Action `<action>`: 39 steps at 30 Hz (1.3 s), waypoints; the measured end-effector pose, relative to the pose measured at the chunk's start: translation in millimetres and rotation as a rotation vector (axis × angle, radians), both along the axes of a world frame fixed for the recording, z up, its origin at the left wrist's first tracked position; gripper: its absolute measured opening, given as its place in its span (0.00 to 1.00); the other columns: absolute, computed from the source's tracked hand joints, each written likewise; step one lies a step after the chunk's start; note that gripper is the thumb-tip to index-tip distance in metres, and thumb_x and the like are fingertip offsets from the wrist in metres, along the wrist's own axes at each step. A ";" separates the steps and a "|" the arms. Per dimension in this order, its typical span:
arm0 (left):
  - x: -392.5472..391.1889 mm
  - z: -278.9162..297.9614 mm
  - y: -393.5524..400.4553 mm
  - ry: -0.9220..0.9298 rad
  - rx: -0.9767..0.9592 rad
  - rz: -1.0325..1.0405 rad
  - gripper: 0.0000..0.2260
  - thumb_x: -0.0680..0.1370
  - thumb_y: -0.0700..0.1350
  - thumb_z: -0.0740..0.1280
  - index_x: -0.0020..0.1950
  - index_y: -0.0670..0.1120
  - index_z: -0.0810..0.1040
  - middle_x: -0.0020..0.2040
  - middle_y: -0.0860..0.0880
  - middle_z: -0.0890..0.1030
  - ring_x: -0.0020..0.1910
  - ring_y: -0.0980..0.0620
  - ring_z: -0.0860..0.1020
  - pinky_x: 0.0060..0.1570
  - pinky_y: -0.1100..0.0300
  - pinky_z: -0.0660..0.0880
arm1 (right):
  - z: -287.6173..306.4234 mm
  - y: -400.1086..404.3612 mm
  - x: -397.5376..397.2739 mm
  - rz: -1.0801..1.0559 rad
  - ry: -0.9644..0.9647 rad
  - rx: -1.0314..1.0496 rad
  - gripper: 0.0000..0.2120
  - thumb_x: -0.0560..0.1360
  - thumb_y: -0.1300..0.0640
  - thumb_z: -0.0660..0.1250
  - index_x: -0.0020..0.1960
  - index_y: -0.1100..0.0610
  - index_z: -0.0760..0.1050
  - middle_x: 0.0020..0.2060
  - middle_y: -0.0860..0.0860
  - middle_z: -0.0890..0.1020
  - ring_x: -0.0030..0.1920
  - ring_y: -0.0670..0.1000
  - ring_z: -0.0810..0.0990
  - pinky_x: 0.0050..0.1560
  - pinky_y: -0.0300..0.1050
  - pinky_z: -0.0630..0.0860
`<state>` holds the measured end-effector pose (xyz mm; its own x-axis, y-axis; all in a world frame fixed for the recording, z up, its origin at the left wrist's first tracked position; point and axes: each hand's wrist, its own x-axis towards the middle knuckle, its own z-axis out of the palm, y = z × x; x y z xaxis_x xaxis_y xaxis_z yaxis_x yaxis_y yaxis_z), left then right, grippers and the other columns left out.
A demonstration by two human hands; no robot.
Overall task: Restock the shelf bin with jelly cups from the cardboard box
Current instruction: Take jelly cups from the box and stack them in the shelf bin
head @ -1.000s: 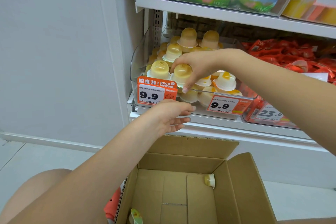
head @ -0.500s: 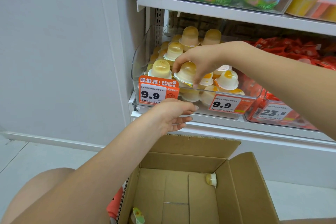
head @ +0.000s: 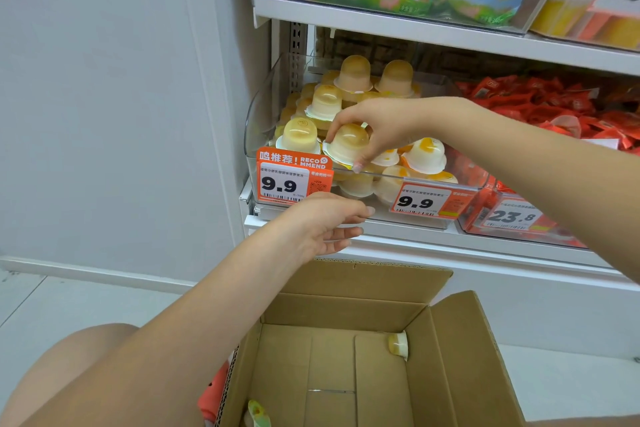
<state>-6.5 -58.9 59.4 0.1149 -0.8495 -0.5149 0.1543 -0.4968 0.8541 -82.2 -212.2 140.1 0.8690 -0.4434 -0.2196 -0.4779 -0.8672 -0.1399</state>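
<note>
Two jelly cups are lying in the cardboard box [head: 460,340], which is sitting open below the shelf bin [head: 263,107]. I am pinching one jelly cup [head: 348,146] dome-up with my right hand [head: 377,125] just behind the bin's front rim; my left hand [head: 325,222] is hovering loose-fingered, gripping nothing.

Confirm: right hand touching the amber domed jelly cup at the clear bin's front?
Touching. Head view: right hand fingers curl over the amber domed jelly cup, thumb on its far side.

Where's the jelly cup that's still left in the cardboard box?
The jelly cup lies on its side in the far right corner of the cardboard box, below the shelf.
</note>
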 end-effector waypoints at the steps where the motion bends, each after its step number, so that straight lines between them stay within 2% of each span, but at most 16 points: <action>1: 0.0 -0.7 0.1 -0.003 0.003 0.001 0.03 0.74 0.42 0.70 0.45 0.47 0.77 0.46 0.49 0.80 0.45 0.52 0.79 0.40 0.63 0.73 | 1.6 0.5 2.3 0.009 0.027 -0.009 0.27 0.67 0.48 0.77 0.63 0.41 0.71 0.61 0.43 0.71 0.57 0.45 0.67 0.49 0.38 0.65; 3: -0.6 -2.9 0.1 -0.009 0.011 0.002 0.03 0.75 0.42 0.70 0.45 0.47 0.77 0.45 0.49 0.80 0.45 0.52 0.79 0.39 0.63 0.72 | 5.4 1.7 7.5 0.028 0.088 -0.041 0.28 0.67 0.47 0.76 0.64 0.42 0.71 0.61 0.42 0.70 0.58 0.44 0.66 0.55 0.40 0.64; 10: 0.3 -8.0 1.4 -0.015 0.016 -0.005 0.06 0.75 0.41 0.70 0.50 0.46 0.76 0.44 0.49 0.80 0.43 0.52 0.79 0.39 0.63 0.72 | 13.7 7.7 24.3 0.067 0.202 -0.120 0.30 0.65 0.48 0.78 0.64 0.45 0.71 0.57 0.42 0.70 0.56 0.47 0.69 0.53 0.42 0.69; 14: 2.7 -11.0 2.1 -0.023 0.019 -0.014 0.08 0.74 0.41 0.71 0.51 0.46 0.75 0.43 0.50 0.79 0.42 0.53 0.78 0.38 0.63 0.72 | 9.8 4.6 18.6 0.043 0.156 -0.094 0.30 0.65 0.49 0.78 0.64 0.44 0.71 0.59 0.42 0.71 0.59 0.46 0.69 0.56 0.43 0.69; 16: 4.3 -13.4 2.4 -0.031 0.019 -0.012 0.09 0.74 0.41 0.71 0.52 0.46 0.76 0.42 0.50 0.80 0.43 0.53 0.79 0.38 0.63 0.73 | 6.9 4.7 9.0 0.018 0.079 -0.057 0.32 0.66 0.49 0.78 0.66 0.44 0.70 0.62 0.42 0.72 0.62 0.46 0.69 0.62 0.44 0.69; 18: 5.3 -16.6 3.2 -0.048 0.017 -0.025 0.08 0.74 0.42 0.71 0.52 0.46 0.77 0.44 0.50 0.80 0.44 0.53 0.79 0.41 0.62 0.74 | 4.7 8.8 -4.9 -0.029 -0.017 -0.032 0.34 0.66 0.52 0.78 0.69 0.45 0.68 0.64 0.41 0.71 0.62 0.44 0.68 0.64 0.42 0.66; 20: 5.9 -24.1 4.5 -0.096 0.019 -0.052 0.07 0.74 0.42 0.70 0.52 0.46 0.76 0.44 0.50 0.80 0.43 0.54 0.79 0.42 0.62 0.74 | -3.2 18.3 -23.6 -0.025 -0.188 -0.105 0.33 0.66 0.54 0.78 0.68 0.49 0.69 0.63 0.43 0.72 0.62 0.44 0.68 0.62 0.38 0.63; 21: 6.5 -31.7 5.4 -0.145 0.023 -0.075 0.07 0.75 0.42 0.70 0.51 0.46 0.76 0.43 0.50 0.79 0.41 0.55 0.78 0.40 0.63 0.74 | -11.2 25.7 -34.8 0.000 -0.315 -0.174 0.31 0.67 0.55 0.77 0.67 0.51 0.71 0.62 0.45 0.74 0.62 0.47 0.69 0.64 0.40 0.63; 23: 9.0 -53.8 8.1 -0.355 0.023 -0.166 0.06 0.75 0.43 0.70 0.48 0.46 0.74 0.40 0.51 0.77 0.38 0.55 0.76 0.36 0.64 0.72 | -37.9 45.2 -60.4 0.006 -0.554 -0.268 0.26 0.68 0.57 0.76 0.64 0.54 0.73 0.60 0.48 0.76 0.62 0.52 0.71 0.64 0.43 0.64; 25: 12.2 -83.8 11.8 -0.630 0.040 -0.360 0.07 0.74 0.44 0.70 0.47 0.46 0.73 0.43 0.50 0.76 0.41 0.53 0.75 0.38 0.62 0.70 | -83.2 64.3 -86.5 -0.007 -0.636 -0.324 0.23 0.69 0.60 0.74 0.62 0.56 0.73 0.57 0.51 0.77 0.59 0.54 0.71 0.61 0.41 0.64; 27: 11.7 -116.5 17.3 -0.835 0.124 -0.607 0.10 0.74 0.43 0.70 0.54 0.43 0.75 0.51 0.48 0.77 0.51 0.49 0.76 0.46 0.62 0.71 | -141.7 76.8 -111.0 0.036 -0.535 -0.350 0.21 0.70 0.62 0.74 0.60 0.56 0.74 0.55 0.52 0.77 0.56 0.55 0.73 0.58 0.46 0.69; 29: 9.7 -156.3 23.6 -0.956 0.224 -0.817 0.14 0.75 0.41 0.69 0.60 0.41 0.75 0.59 0.46 0.77 0.58 0.46 0.76 0.52 0.60 0.72 | -201.2 83.4 -130.6 0.003 -0.255 -0.249 0.21 0.71 0.60 0.72 0.62 0.55 0.73 0.57 0.51 0.77 0.58 0.54 0.73 0.58 0.50 0.73; 32: 5.0 -222.7 41.2 -1.095 0.338 -1.045 0.15 0.77 0.36 0.65 0.63 0.41 0.72 0.62 0.43 0.75 0.58 0.44 0.76 0.56 0.56 0.74 | -283.3 85.1 -151.8 -0.074 0.212 -0.064 0.25 0.76 0.62 0.65 0.71 0.53 0.65 0.68 0.50 0.70 0.67 0.52 0.66 0.65 0.47 0.67; 35: 1.1 -285.1 62.1 -1.130 0.452 -1.180 0.15 0.79 0.34 0.59 0.65 0.40 0.71 0.63 0.43 0.74 0.60 0.45 0.75 0.57 0.57 0.73 | -347.9 79.4 -158.1 -0.103 0.463 0.003 0.28 0.74 0.69 0.62 0.72 0.55 0.63 0.69 0.53 0.68 0.68 0.53 0.64 0.65 0.47 0.64; 37: 1.1 -317.9 73.7 -1.143 0.532 -1.221 0.17 0.80 0.36 0.58 0.69 0.42 0.69 0.67 0.42 0.71 0.64 0.45 0.72 0.61 0.54 0.72 | -383.2 74.4 -154.9 -0.104 0.579 -0.002 0.27 0.74 0.69 0.63 0.71 0.57 0.63 0.68 0.54 0.68 0.68 0.55 0.65 0.65 0.48 0.65; 39: 3.4 -342.4 79.9 -1.147 0.590 -1.253 0.20 0.80 0.38 0.58 0.73 0.44 0.63 0.70 0.42 0.67 0.69 0.44 0.67 0.65 0.51 0.68 | -414.4 71.3 -151.7 -0.117 0.693 0.000 0.29 0.74 0.67 0.64 0.72 0.58 0.61 0.70 0.55 0.67 0.70 0.56 0.63 0.69 0.50 0.63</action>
<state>-3.0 21.0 -283.0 0.0946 -0.4548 -0.8856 -0.9943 -0.0877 -0.0612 -233.9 -140.9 -274.3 0.4752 -0.5254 -0.7057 -0.5472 -0.8046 0.2305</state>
